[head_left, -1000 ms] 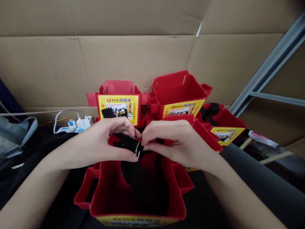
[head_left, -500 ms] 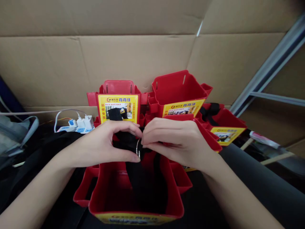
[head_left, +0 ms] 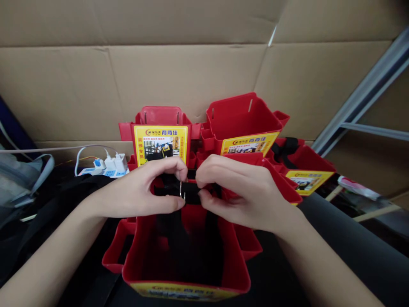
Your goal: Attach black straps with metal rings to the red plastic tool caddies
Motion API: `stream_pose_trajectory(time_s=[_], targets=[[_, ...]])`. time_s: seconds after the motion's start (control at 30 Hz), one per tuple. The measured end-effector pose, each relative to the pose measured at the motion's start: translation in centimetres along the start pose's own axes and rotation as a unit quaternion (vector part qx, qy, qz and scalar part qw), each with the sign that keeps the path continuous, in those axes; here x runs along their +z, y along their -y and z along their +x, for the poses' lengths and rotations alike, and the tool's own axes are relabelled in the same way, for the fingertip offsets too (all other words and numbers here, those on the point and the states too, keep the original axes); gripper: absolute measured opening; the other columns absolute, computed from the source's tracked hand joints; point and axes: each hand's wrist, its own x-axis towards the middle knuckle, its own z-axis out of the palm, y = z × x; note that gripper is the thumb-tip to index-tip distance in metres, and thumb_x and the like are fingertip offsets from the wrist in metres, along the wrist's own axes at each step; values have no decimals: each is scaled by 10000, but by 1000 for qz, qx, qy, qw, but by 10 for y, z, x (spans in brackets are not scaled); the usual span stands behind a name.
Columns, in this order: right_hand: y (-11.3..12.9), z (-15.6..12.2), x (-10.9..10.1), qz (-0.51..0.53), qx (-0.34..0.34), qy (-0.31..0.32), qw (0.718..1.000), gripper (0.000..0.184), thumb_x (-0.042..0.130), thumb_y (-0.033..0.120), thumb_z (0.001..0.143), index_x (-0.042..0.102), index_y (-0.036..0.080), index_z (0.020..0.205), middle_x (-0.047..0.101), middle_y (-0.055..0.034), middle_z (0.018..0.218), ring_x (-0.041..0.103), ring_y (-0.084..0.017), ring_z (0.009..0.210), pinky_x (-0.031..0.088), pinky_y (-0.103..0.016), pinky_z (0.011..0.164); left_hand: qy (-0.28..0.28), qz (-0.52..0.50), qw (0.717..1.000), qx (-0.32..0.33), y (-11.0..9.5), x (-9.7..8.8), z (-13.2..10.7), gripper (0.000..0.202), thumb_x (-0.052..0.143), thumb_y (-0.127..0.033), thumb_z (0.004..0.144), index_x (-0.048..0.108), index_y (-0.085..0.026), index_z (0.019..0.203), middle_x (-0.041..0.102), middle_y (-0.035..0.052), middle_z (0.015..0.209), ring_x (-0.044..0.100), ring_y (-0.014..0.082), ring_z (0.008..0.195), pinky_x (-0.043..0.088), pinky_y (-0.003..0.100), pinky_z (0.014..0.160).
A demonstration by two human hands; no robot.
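A thin metal buckle (head_left: 182, 190) is pinched by my left hand (head_left: 153, 187), thumb below and fingers above. My right hand (head_left: 236, 192) grips a black strap (head_left: 191, 193) just to the right of the buckle, and the strap passes through it. Both hands are over the back rim of the nearest red plastic tool box (head_left: 128, 275), which has side pockets and a yellow label on its front. More black strap (head_left: 182, 243) hangs down inside that box.
Behind stand several more red boxes, one at the back left (head_left: 161, 115) and one at the back right (head_left: 246, 115). A power strip with plugs (head_left: 111, 164) lies left. Cardboard (head_left: 185, 85) forms the back wall; a metal frame (head_left: 361, 89) slants at right.
My right hand has drawn slightly away from the buckle, so a flat length of strap now shows between my hands. The buckle has turned a little in my left fingers.
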Motion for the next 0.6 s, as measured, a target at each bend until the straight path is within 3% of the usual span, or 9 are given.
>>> stream_pose_trajectory(time_s=[0.13, 0.3, 0.37, 0.5, 0.53, 0.6], targets=[[-4, -4, -6, -47, 1, -20, 999, 243, 435, 50, 783, 575, 197, 918, 571, -23, 822, 537, -99, 703, 463, -227, 654, -24, 77, 996, -24, 2, -5, -3, 163, 568, -242, 763, 463, -202, 880, 544, 9, 936, 506, 170, 898, 422, 247, 735], [-8, -8, -23, -124, 32, -77, 989, 173, 472, 44, 722, 548, 194, 764, 550, -8, 712, 499, -111, 625, 417, -258, 590, -43, 143, 987, -53, 4, -8, -5, 175, 566, -293, 761, 416, -204, 747, 517, -31, 776, 473, 138, 757, 379, 213, 644], [-11, -9, -29, -143, 80, -166, 972, 185, 466, 26, 700, 533, 196, 727, 536, -10, 679, 474, -116, 599, 392, -274, 581, -40, 139, 988, -50, 4, -9, -4, 187, 565, -276, 760, 397, -201, 722, 488, -42, 728, 443, 120, 704, 361, 204, 623], [-23, -13, -40, -135, 215, -403, 879, 193, 429, 36, 677, 547, 189, 675, 488, -28, 634, 437, -125, 543, 328, -284, 518, -41, 142, 989, -24, 6, -13, -3, 184, 563, -287, 777, 416, -191, 722, 477, -41, 713, 424, 106, 680, 350, 201, 623], [-27, -14, -42, -128, 230, -432, 863, 189, 428, 42, 675, 547, 188, 667, 491, -34, 647, 448, -129, 555, 333, -283, 522, -43, 143, 989, -15, 7, -15, -3, 182, 562, -293, 781, 425, -188, 725, 481, -37, 718, 427, 106, 682, 352, 202, 627], [-34, -14, -46, -116, 246, -441, 855, 186, 418, 58, 695, 546, 192, 679, 492, -38, 677, 466, -133, 581, 346, -278, 531, -47, 142, 989, -6, 9, -17, -3, 186, 567, -302, 784, 436, -184, 724, 484, -33, 716, 431, 106, 677, 354, 204, 625]])
